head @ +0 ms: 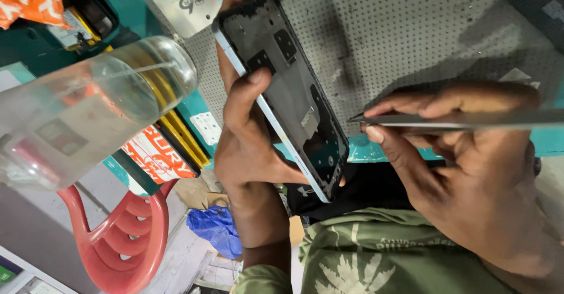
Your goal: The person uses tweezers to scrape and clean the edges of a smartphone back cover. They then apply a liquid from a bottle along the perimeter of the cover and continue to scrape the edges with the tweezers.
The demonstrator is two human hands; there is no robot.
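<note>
My left hand (pixel 244 144) grips an opened phone frame (pixel 288 88) by its edge, thumb on the near rim, fingers behind it. The frame is dark inside, with a pale metal rim, and tilts from upper left to lower right. My right hand (pixel 470 170) pinches metal tweezers (pixel 458 119) that lie almost level; their tip points left and stops just to the right of the frame's lower part, apart from it.
A grey perforated work mat (pixel 411 29) lies behind the phone. A clear plastic bottle (pixel 88 106) stands close at the left, a red plastic chair (pixel 126 235) below it. A blue bag (pixel 217 229) lies on the floor. Orange packaging (pixel 155 156) sits by the bench edge.
</note>
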